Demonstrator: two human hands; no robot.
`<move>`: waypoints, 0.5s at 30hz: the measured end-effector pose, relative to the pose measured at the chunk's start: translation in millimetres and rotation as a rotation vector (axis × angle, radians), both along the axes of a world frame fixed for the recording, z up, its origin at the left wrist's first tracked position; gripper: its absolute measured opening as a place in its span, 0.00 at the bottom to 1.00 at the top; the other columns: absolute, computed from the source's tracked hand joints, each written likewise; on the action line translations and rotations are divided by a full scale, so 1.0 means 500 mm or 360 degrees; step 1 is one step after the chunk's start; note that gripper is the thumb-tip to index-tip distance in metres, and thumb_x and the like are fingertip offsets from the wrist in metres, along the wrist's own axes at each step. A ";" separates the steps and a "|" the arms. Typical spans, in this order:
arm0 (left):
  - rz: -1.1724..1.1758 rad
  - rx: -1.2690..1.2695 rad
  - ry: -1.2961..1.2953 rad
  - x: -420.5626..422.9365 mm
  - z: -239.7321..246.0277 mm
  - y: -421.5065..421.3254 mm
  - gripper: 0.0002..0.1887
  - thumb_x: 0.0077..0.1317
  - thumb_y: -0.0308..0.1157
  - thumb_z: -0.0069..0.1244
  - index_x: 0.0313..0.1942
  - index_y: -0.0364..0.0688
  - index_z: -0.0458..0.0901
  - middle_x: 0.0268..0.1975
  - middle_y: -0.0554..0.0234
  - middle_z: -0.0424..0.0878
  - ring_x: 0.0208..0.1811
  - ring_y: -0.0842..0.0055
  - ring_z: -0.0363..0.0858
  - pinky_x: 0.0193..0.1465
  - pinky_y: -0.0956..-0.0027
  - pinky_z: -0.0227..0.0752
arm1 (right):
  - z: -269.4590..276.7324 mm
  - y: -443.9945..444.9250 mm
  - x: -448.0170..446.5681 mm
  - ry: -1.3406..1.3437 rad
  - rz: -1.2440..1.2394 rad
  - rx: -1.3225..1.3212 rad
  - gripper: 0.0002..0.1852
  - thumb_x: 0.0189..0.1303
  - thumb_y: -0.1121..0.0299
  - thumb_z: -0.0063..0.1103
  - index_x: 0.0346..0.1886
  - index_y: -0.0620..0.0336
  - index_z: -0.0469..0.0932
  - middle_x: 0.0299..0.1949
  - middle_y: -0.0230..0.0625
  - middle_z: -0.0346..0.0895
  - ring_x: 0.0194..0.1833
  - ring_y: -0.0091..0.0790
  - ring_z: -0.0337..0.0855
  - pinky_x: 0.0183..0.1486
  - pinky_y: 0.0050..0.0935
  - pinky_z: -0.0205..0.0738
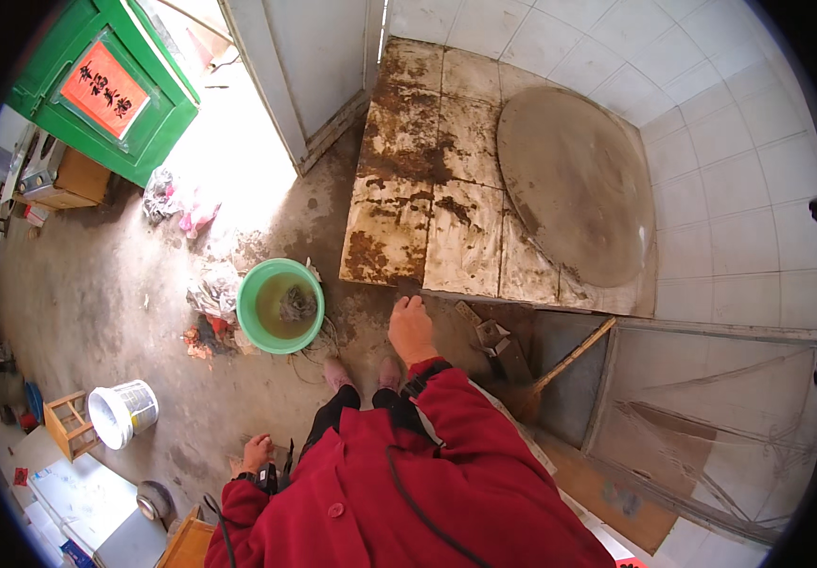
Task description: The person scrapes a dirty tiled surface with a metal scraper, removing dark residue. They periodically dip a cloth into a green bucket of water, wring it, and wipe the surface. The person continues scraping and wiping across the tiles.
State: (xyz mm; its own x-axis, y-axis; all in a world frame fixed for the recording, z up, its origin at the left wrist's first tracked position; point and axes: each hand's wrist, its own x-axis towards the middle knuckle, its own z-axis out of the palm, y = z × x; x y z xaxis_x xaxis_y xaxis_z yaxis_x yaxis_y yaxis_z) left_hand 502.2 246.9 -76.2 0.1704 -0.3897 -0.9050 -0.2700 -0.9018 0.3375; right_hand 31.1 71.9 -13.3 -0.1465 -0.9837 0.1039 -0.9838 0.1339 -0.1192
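My right hand (pixel 412 330), fingers curled, is at the near edge of a tiled stove top (pixel 461 234) with brown grime; a small dark thing shows at its fingertips, too unclear to name. My left hand (pixel 257 453) hangs low beside my body, fingers partly bent, and whether it holds anything is unclear. A round grey lid (pixel 575 184) covers the right part of the tiled top. Left of my right hand, a green plastic basin (pixel 243 312) on the floor holds murky water and a dark grey wad (pixel 297 304), perhaps a rag or scourer.
Plastic bags (pixel 199 206) and litter (pixel 217 334) lie near the basin. A white bucket (pixel 122 414) lies beside a wooden stool (pixel 71 426). A broom (pixel 571 358) and framed panel (pixel 706 426) stand at right. A green door (pixel 110 85) is at upper left.
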 end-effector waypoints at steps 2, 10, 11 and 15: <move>-0.0068 -0.0076 0.0058 0.000 -0.004 0.002 0.19 0.64 0.35 0.46 0.53 0.38 0.75 0.37 0.61 0.81 0.37 0.73 0.81 0.26 0.65 0.79 | -0.008 0.009 0.007 -0.0007 -0.0027 -0.0157 0.18 0.48 0.74 0.54 0.44 0.73 0.73 0.34 0.45 0.68 0.34 0.41 0.76 0.25 0.27 0.76; 0.0041 -0.0086 0.0121 0.003 -0.002 0.000 0.17 0.64 0.36 0.47 0.52 0.39 0.76 0.37 0.63 0.81 0.33 0.76 0.80 0.25 0.68 0.77 | -0.002 -0.043 -0.041 -0.0057 -0.0213 -0.0027 0.18 0.52 0.75 0.52 0.48 0.73 0.70 0.37 0.48 0.68 0.39 0.45 0.76 0.31 0.31 0.77; 0.0002 -0.0076 0.0116 0.005 0.004 0.001 0.17 0.65 0.35 0.45 0.53 0.39 0.75 0.37 0.64 0.79 0.34 0.76 0.79 0.26 0.68 0.76 | -0.002 -0.064 -0.050 -0.0122 -0.0232 0.0034 0.18 0.53 0.75 0.52 0.47 0.73 0.70 0.37 0.49 0.68 0.39 0.46 0.76 0.32 0.32 0.77; -0.0147 -0.0114 0.0055 0.012 0.022 0.010 0.17 0.67 0.34 0.43 0.53 0.38 0.74 0.34 0.67 0.78 0.31 0.76 0.78 0.29 0.67 0.75 | -0.007 -0.077 -0.051 -0.0268 -0.0275 0.0202 0.14 0.54 0.75 0.52 0.44 0.72 0.71 0.38 0.51 0.68 0.39 0.48 0.76 0.35 0.33 0.77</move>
State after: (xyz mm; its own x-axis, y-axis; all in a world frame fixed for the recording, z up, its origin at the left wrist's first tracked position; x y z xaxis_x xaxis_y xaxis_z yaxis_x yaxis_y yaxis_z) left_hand 508.4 251.8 -65.0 0.0999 -0.4663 -0.8789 -0.3377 -0.8468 0.4109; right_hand 5.3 33.6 -16.9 -0.3182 -0.9462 -0.0587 -0.9128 0.3225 -0.2507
